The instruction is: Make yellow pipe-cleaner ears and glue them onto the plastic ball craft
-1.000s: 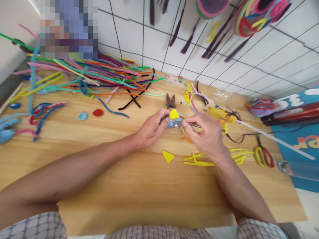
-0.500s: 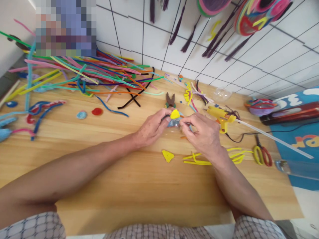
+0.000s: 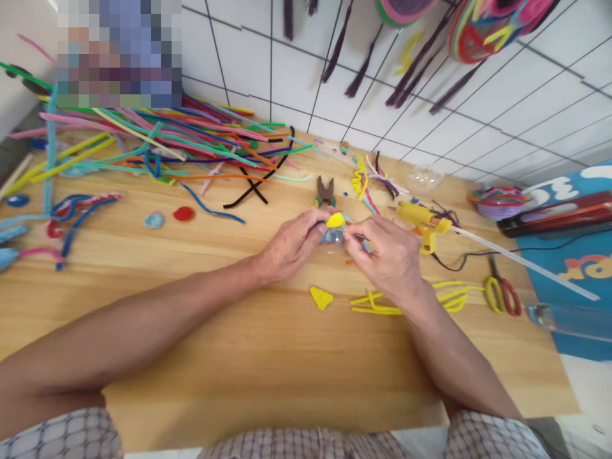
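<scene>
My left hand point(image 3: 291, 245) grips a small craft piece point(image 3: 335, 228), a pale blue body with a yellow triangular piece on top, just above the wooden table point(image 3: 239, 357). My right hand point(image 3: 387, 255) is closed in a pinch against the right side of the same piece, thumb and forefinger pressed together on a thin tool or wire that I cannot make out. A second yellow triangle point(image 3: 321, 297) lies on the table in front of my hands. Yellow pipe-cleaner offcuts point(image 3: 382, 306) lie beside my right wrist.
A big heap of coloured pipe cleaners point(image 3: 157, 140) covers the far left. Brown pliers point(image 3: 326, 190) lie behind my hands. A yellow glue gun point(image 3: 423, 223) with its stick and cord lies to the right, scissors point(image 3: 502, 294) beyond it. Tasselled crafts hang on the tiled wall point(image 3: 430, 95).
My right hand has drawn slightly left and closer to the craft piece. My left hand keeps the same grip. The view has shifted a little.
</scene>
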Demonstrator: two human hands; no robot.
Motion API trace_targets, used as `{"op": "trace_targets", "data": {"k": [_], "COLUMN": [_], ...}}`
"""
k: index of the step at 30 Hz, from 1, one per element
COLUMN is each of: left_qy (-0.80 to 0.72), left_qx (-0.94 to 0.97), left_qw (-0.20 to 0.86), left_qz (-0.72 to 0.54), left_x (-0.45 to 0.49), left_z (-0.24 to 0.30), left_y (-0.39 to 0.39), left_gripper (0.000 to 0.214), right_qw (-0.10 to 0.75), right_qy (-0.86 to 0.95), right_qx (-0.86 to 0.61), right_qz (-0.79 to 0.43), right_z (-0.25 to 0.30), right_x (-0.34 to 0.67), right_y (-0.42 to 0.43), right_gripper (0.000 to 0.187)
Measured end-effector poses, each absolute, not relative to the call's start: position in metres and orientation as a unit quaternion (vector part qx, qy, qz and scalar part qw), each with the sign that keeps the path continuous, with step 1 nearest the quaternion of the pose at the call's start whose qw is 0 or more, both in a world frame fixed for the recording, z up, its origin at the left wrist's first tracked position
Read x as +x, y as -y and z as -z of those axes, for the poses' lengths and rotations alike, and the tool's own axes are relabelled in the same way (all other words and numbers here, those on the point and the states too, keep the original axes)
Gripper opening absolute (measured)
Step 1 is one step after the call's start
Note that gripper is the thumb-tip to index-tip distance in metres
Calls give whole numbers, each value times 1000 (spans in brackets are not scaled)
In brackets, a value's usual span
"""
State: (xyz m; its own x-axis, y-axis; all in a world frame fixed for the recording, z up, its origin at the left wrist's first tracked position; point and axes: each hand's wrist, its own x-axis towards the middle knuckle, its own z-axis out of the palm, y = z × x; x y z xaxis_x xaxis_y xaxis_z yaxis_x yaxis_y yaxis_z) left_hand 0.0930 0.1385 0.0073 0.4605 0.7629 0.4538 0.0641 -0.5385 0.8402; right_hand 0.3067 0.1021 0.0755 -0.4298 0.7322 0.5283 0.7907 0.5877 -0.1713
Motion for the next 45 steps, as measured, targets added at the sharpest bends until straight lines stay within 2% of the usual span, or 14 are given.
{"op": "trace_targets", "data": {"k": [15,24,45], "left_qy": [-283,-287,-289], "left_qx": [756,751,754], "left_qw": [389,390,391], "left_qz": [-444,-450,-441], "left_x": [91,93,93], "left_z": [-7,-4,-6], "left_y": [-137,-138,-137], "left_gripper": [30,28,26], "right_qw": [294,343,343], "right_qy": [843,818,820], "right_qx": [-443,-459,-456], "right_qz": [76,-46,-43], "right_z": [-74,-80,-74], "right_x": [306,318,320], "right_y": [-103,-104,-109], "right_gripper": [20,19,18]}}
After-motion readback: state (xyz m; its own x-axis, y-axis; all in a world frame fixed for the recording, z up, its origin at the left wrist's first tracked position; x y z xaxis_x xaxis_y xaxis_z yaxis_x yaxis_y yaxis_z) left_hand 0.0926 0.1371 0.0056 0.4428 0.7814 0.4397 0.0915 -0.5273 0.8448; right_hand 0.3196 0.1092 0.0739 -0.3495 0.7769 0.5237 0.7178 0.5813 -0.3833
